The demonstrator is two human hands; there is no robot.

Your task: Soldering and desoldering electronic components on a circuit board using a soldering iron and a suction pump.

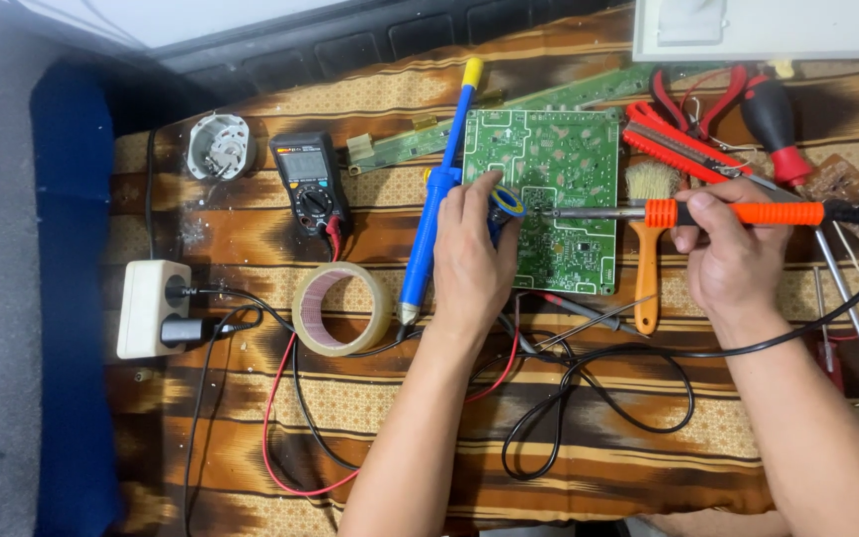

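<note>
A green circuit board (564,169) lies on the brown patterned cloth. My left hand (471,261) rests at the board's left edge, fingers closed on a small blue-and-yellow spool (506,206). In my right hand (731,254) is an orange-handled soldering iron (738,212), held level; its metal tip reaches left and touches the board next to the spool. A blue desoldering pump (439,189) with a yellow top lies just left of my left hand.
A multimeter (308,179) and a roll of clear tape (342,309) lie to the left, with a white power strip (151,306) beyond. A wooden brush (648,239), red pliers (693,104), a cutter and a screwdriver (775,124) sit at the right. Black and red cables (589,398) loop in front.
</note>
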